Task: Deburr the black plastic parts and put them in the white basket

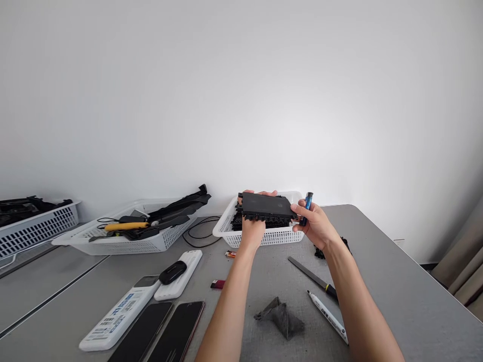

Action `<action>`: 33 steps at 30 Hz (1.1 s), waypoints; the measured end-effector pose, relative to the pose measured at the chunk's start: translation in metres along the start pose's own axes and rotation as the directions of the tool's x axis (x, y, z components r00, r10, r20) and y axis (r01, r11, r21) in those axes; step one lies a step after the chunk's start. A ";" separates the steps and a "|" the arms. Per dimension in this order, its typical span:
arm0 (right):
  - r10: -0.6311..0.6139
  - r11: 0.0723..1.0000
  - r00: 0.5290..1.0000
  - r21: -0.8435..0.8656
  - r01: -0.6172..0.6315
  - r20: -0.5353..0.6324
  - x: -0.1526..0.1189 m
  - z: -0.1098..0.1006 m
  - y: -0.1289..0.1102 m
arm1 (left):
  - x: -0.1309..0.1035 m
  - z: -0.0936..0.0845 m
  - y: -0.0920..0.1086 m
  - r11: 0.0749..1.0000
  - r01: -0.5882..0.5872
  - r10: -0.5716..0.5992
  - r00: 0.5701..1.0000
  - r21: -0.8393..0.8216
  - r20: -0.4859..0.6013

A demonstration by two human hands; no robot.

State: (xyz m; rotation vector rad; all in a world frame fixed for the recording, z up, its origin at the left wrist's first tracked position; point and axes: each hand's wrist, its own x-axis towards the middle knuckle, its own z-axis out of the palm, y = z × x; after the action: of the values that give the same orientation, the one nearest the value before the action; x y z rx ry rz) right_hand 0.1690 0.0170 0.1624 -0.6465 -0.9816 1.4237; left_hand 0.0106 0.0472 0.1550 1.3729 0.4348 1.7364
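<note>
A flat black plastic panel (264, 205) with notched edges is held up over a white basket. My left hand (253, 230) grips it from below, with fingertips showing along its far edge. Closed around a blue lighter (308, 202), my right hand (317, 225) is at the panel's right end, its thumb touching or very close to the corner. The lighter stands nearly upright and no flame is visible. Under the panel, the white basket (231, 240) contains more black plastic parts, partly hidden by my hands.
A file (309, 271), a white marker (328, 315) and a crumpled grey cloth (281, 318) lie in front. At left are two phones (175, 332), a white power bank (192, 266) and a basket (132, 246) of tools. A black part (320, 253) lies behind my right wrist.
</note>
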 end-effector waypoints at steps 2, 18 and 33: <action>-0.011 0.999 1.000 0.034 0.010 0.010 0.000 0.000 0.001 | -0.001 0.000 0.003 1.000 0.014 -0.014 1.000 0.009 0.014; -0.583 0.812 0.739 -0.264 0.521 -0.338 0.008 -0.007 0.002 | -0.001 0.000 0.014 0.960 0.237 -0.248 0.967 0.150 0.059; -0.489 0.737 0.871 -0.558 0.382 -0.051 -0.007 0.010 0.003 | -0.001 0.001 0.008 0.963 0.155 -0.141 0.987 0.220 -0.078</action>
State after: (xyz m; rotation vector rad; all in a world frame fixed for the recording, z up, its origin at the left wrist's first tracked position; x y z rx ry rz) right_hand 0.1601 0.0091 0.1637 -0.8703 -1.2853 0.6400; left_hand 0.0089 0.0421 0.1606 1.4080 0.7696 1.6478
